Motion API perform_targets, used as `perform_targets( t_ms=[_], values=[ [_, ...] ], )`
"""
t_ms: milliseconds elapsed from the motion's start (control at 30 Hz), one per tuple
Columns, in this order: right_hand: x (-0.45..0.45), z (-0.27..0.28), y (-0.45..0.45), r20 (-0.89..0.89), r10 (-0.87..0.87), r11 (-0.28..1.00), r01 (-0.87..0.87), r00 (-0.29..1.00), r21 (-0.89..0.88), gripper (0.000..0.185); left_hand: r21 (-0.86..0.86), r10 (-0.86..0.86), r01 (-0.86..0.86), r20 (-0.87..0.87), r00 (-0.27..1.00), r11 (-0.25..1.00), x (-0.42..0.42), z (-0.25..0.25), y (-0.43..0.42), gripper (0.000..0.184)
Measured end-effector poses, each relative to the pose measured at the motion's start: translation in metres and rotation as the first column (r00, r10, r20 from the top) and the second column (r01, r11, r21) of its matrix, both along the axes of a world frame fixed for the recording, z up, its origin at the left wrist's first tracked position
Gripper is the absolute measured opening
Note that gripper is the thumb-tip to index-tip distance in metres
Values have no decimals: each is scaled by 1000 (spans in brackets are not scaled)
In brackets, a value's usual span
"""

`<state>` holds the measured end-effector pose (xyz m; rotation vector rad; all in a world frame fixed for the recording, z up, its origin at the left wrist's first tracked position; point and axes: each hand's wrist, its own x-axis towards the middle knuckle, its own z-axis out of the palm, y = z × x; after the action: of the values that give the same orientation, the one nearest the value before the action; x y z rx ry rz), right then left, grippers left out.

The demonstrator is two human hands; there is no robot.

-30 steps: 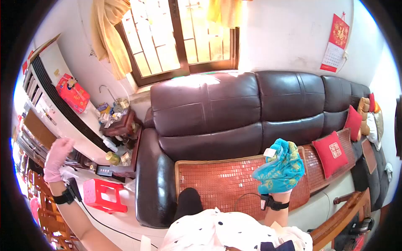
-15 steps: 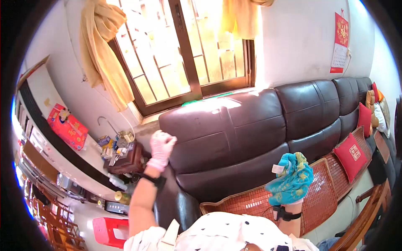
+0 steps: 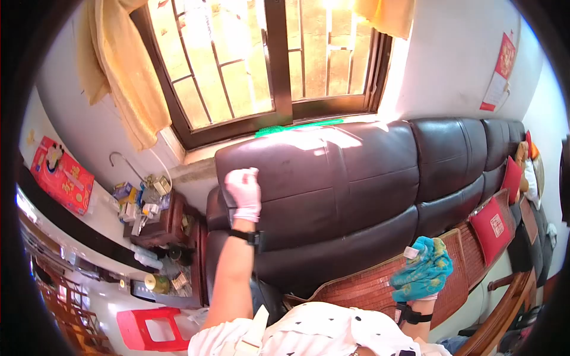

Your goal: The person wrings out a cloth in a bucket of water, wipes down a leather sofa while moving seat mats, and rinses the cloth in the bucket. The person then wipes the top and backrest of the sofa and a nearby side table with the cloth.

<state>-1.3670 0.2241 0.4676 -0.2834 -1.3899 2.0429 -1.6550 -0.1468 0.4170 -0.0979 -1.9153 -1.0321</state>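
My left hand (image 3: 243,191), in a pink glove, is raised before the left backrest of the dark leather sofa (image 3: 297,184); its fingers are curled together, and whether anything is in them is too small to tell. Bunched in my right hand (image 3: 428,296) is a turquoise cloth (image 3: 423,270) with yellow-green patterns and a white tag. The cloth hides most of that hand and hangs over the brown seat mat (image 3: 368,282). A green object (image 3: 300,127) lies along the window sill behind the sofa top.
A side table (image 3: 172,222) with small boxes and a faucet-like pipe stands left of the sofa. Below it is a red stool (image 3: 153,328). Red cushions (image 3: 490,231) lie on the right seats. A wooden armrest (image 3: 502,314) is at the lower right.
My left hand has come from the far left to the sofa backrest, its fingers curled. The turquoise cloth stays in my right hand, now lower in view. The view has shifted toward the window.
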Motion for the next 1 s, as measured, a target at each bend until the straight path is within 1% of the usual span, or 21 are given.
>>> perform_targets(
  t_ms=[33,67,133,167,200,233,300,400,467,500,533,600,633,667,700,733,800,900,933,967,1000],
  values=[
    [-5,7,-2,2,9,987,-8,1000,-163,16,132,87,-92,46,995,987,14,19,-23,10],
    [-10,17,-7,5,17,946,-15,1000,-323,16,390,-29,27,-3,1000,920,32,33,-52,10],
    [-20,40,-20,101,-39,887,81,994,-454,18,168,225,-247,142,964,954,98,60,-136,13],
    [-25,52,-27,148,-66,847,134,987,-514,18,-157,458,-435,172,872,887,145,67,-182,18],
    [-28,42,-20,59,12,861,20,998,-508,19,204,406,-453,235,883,868,179,42,-257,20],
    [-30,28,-11,-29,84,864,-87,996,-495,19,360,353,-437,277,893,824,191,32,-276,21],
    [-31,0,11,-190,224,855,-286,956,-432,20,532,75,-249,327,942,809,160,10,-225,22],
    [-42,-8,16,-41,154,988,-155,987,-18,22,653,-417,143,286,863,744,76,-10,-111,24],
    [-73,5,15,-126,141,989,-134,982,60,23,677,-583,292,247,774,675,45,-13,-75,26],
    [-93,3,24,-341,286,934,-340,896,-112,24,684,-629,332,237,741,649,36,-16,-71,26],
    [-116,6,38,-111,118,847,-42,987,529,25,691,-658,357,228,718,629,27,-17,-71,27],
    [-176,0,46,-60,-166,301,109,984,947,26,658,-667,390,235,706,645,20,-19,-75,29],
    [-211,-14,43,80,-161,758,71,984,648,24,549,-616,402,284,735,733,15,-25,-83,29],
    [-233,-14,29,109,-328,681,155,938,716,25,412,-483,315,410,774,855,24,-10,-78,29],
    [-245,-13,-1,77,-485,456,177,871,872,26,413,-483,314,412,773,855,17,-20,-84,29],
    [-255,-17,-37,51,-518,321,139,854,937,28,470,-535,343,373,758,813,2,-43,-92,29],
    [-263,-33,-131,58,-404,180,17,913,983,35,548,-601,370,332,728,750,-21,-74,-106,30],
    [-261,-88,-277,201,149,-9,-202,968,979,46,547,-572,329,362,736,770,-19,-75,-108,31],
    [-263,-127,-313,-138,442,-88,196,886,977,48,542,-562,324,359,745,776,-18,-75,-108,31],
    [-273,-139,-342,-203,480,-164,315,853,935,49,534,-551,321,354,756,782,-21,-73,-108,32],
    [-276,-120,-345,-44,571,-143,152,820,978,50,527,-536,312,347,770,790,-21,-71,-109,32]
  ],
)
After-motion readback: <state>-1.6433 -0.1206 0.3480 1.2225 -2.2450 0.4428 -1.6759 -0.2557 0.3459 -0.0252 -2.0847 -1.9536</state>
